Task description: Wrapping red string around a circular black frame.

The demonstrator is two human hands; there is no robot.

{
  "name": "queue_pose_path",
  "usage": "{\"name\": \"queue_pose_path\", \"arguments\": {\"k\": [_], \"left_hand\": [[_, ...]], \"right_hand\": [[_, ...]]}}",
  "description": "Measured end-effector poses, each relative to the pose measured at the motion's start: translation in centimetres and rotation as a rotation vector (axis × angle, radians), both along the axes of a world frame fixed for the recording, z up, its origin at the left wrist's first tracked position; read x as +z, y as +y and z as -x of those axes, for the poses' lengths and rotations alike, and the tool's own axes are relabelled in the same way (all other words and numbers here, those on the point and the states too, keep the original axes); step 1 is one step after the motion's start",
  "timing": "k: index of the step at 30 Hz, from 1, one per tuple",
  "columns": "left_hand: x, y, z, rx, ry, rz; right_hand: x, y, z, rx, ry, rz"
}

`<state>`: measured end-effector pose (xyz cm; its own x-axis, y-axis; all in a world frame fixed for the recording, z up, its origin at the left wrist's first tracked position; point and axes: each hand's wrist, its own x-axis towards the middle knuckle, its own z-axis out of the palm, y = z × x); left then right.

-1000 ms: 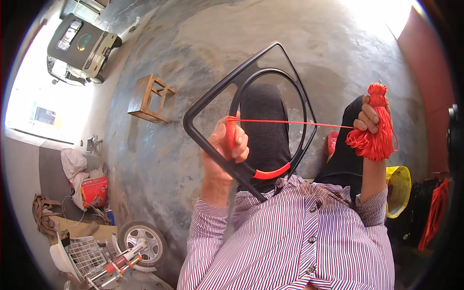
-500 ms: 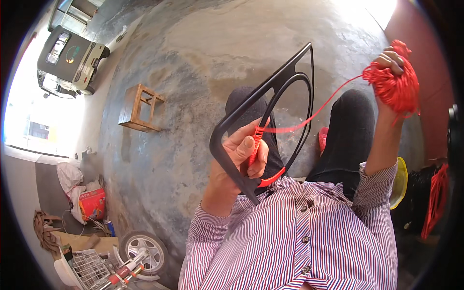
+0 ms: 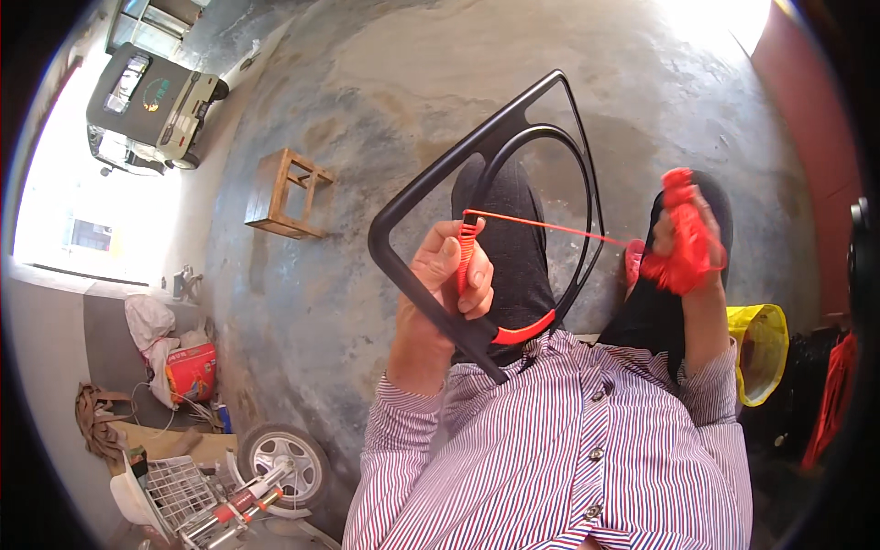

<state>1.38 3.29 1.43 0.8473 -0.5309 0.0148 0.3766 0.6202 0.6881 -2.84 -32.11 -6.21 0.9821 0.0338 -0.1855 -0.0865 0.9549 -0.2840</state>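
Note:
My left hand (image 3: 451, 270) is closed around one bar of a black frame (image 3: 431, 188), which has an outer angular outline and a curved inner loop. Red cord is wound in tight turns (image 3: 467, 246) on the bar between my fingers and thumb. A second stretch of red wrapping (image 3: 524, 328) covers the lower part of the loop. From the top of the winding a taut red strand (image 3: 545, 225) runs across to my right hand (image 3: 674, 234), blurred by motion and closed on a bundle of red cord (image 3: 689, 252). The frame stands tilted above my lap.
A wooden stool (image 3: 286, 194) stands on the concrete floor (image 3: 367, 110). At the lower left are a wheeled vehicle with a wire basket (image 3: 179, 490) and a red bag (image 3: 192, 371). A yellow bag (image 3: 763, 353) and more red cord (image 3: 832, 403) are at my right. A three-wheeler (image 3: 151, 105) stands far left.
My right hand has come down and inward with the cord bundle, and the slack strand has drawn straight. The frame and my left hand have shifted slightly left in view.

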Motion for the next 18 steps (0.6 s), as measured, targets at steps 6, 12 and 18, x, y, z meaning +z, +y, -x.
{"name": "queue_pose_path", "arguments": {"k": [6,12,18], "left_hand": [[0.1,0.6,-0.8,-0.058,0.076,0.023],[0.7,0.4,-0.1,0.019,0.114,-0.048],[1.0,0.3,0.0,-0.041,0.114,0.003]], "right_hand": [[2.9,5.2,1.6,0.140,0.215,0.693],[1.7,4.7,1.7,0.082,0.320,0.663],[2.5,5.9,2.0,0.103,0.246,0.686]]}}
